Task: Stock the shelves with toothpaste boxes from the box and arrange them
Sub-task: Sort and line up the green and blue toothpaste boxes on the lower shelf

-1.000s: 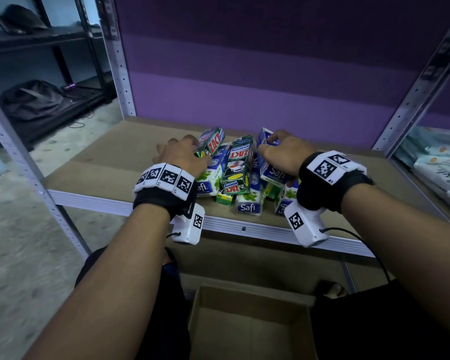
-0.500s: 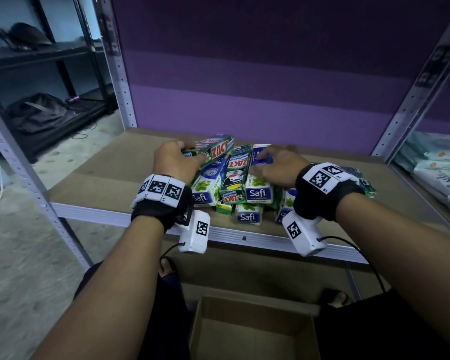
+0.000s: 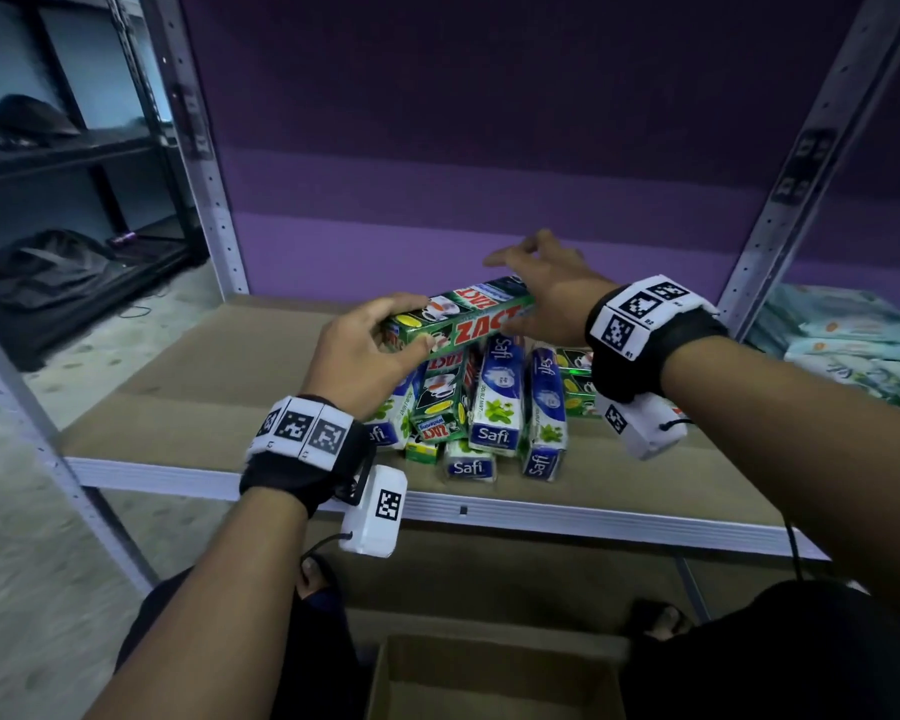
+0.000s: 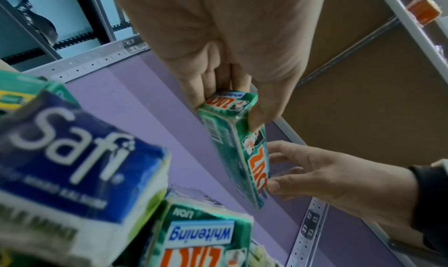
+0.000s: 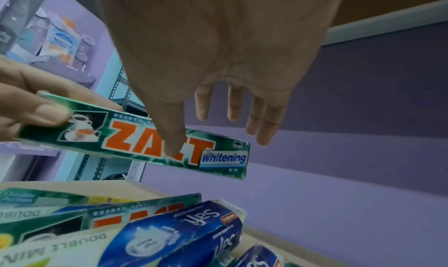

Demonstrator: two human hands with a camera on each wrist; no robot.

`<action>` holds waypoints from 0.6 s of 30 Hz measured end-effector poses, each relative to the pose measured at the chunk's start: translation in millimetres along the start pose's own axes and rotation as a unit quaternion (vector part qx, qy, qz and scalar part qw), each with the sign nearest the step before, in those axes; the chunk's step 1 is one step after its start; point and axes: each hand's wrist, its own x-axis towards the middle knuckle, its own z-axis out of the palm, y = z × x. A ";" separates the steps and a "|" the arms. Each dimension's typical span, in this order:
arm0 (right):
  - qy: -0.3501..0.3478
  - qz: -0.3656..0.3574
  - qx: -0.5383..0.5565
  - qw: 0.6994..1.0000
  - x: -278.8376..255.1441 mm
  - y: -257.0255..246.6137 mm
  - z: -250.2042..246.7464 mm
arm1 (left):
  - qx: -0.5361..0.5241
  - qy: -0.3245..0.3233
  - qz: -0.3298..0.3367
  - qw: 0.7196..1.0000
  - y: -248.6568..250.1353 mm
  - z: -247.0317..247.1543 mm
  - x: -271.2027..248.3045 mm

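Note:
My left hand [image 3: 385, 335] grips the left end of a green ZACT toothpaste box [image 3: 458, 319], held lengthwise above the pile. In the left wrist view my thumb and fingers pinch that box [image 4: 240, 150] at its end. My right hand [image 3: 520, 283] is open at the box's right end. In the right wrist view its fingers are straight behind the box [image 5: 135, 139] and its thumb lies across the box's front. A loose pile of blue Safi and green ZACT boxes [image 3: 489, 407] lies on the brown shelf board [image 3: 204, 387], near the front edge.
A cardboard box [image 3: 489, 683] stands open on the floor below the shelf, between my legs. Grey metal uprights [image 3: 204, 163] [image 3: 801, 163] frame the bay, and a purple panel closes its back. Wrapped packs [image 3: 853, 345] fill the shelf to the right. A dark rack [image 3: 48, 272] stands at the left.
My left hand has lifted one ZACT box off the pile and turned it sideways. My right hand has let go of the pile and risen, open, to the box's right end.

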 end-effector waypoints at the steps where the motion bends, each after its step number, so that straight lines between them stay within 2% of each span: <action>1: -0.011 -0.006 -0.012 1.000 -0.4 1.4 -1.7 | -0.007 -0.013 0.011 1.000 0.7 1.1 0.0; 5: -0.056 -0.020 -0.049 0.997 -3.2 7.0 -7.7 | -0.020 -0.048 0.046 0.998 2.9 5.7 -0.5; 9: -0.097 -0.034 -0.059 0.993 -6.1 12.7 -12.8 | -0.027 -0.073 0.050 0.996 4.9 10.1 0.2; 15: -0.090 -0.030 -0.049 0.994 -15.3 29.5 -13.7 | -0.050 -0.103 0.048 0.992 10.4 24.0 -2.2; 18: -0.083 -0.017 -0.052 0.995 -24.0 44.2 -12.3 | -0.043 -0.089 0.043 0.994 8.7 34.4 -1.5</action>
